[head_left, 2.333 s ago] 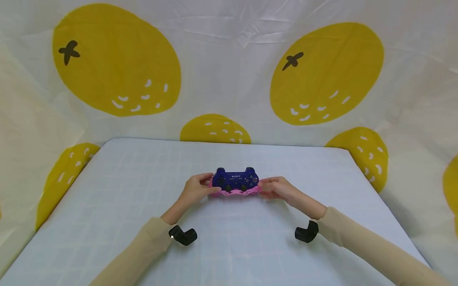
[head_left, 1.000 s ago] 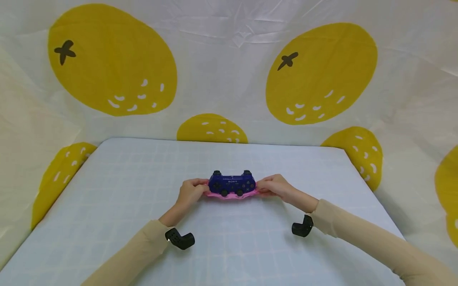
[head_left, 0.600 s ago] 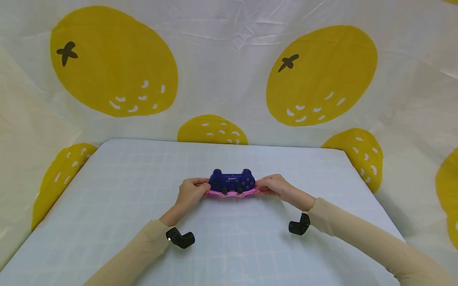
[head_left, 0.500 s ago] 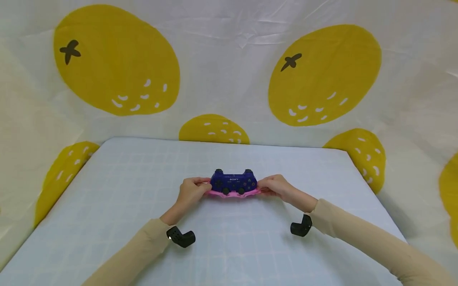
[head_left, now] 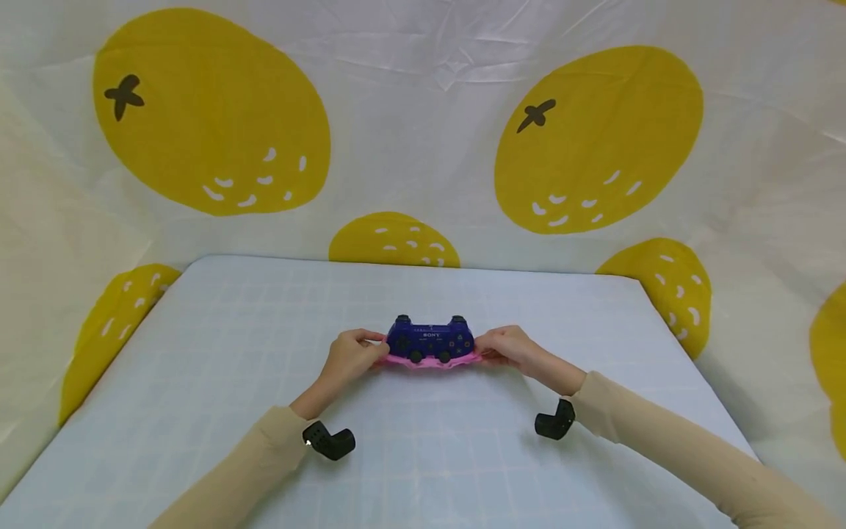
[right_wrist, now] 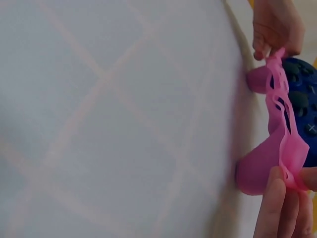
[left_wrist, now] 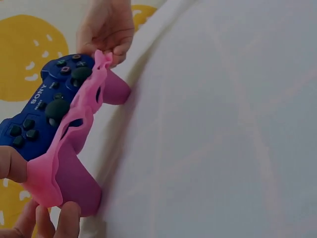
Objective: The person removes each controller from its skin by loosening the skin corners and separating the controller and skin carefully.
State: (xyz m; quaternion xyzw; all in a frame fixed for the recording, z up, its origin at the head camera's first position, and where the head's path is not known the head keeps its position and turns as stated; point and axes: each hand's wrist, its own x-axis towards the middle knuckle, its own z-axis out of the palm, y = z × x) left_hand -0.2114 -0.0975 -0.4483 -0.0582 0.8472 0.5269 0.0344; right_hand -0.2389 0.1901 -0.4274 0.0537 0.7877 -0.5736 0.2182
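A dark blue game controller (head_left: 429,339) marked SONY faces up in the middle of the head view, its upper face bare. A pink silicone cover (left_wrist: 81,129) wraps its two grips, and its stretchy front edge is bunched below the thumbsticks. My left hand (head_left: 348,358) pinches the cover's left edge between thumb and fingers. On the opposite side my right hand (head_left: 518,348) pinches the cover's right edge (right_wrist: 293,157). Both wrist views show the pink-covered grips pointing toward the cloth. The underside of the controller is hidden.
A pale checked cloth (head_left: 423,448) covers the table. Behind it hangs a white sheet (head_left: 410,132) printed with large yellow fruit. Black wrist cameras (head_left: 330,441) sit at both beige sleeves (head_left: 667,433).
Since the earliest frame, both hands have drawn in to firmer pinches at the cover's edges. The controller has shifted slightly down and its top face has tilted. Over the last half second little differs.
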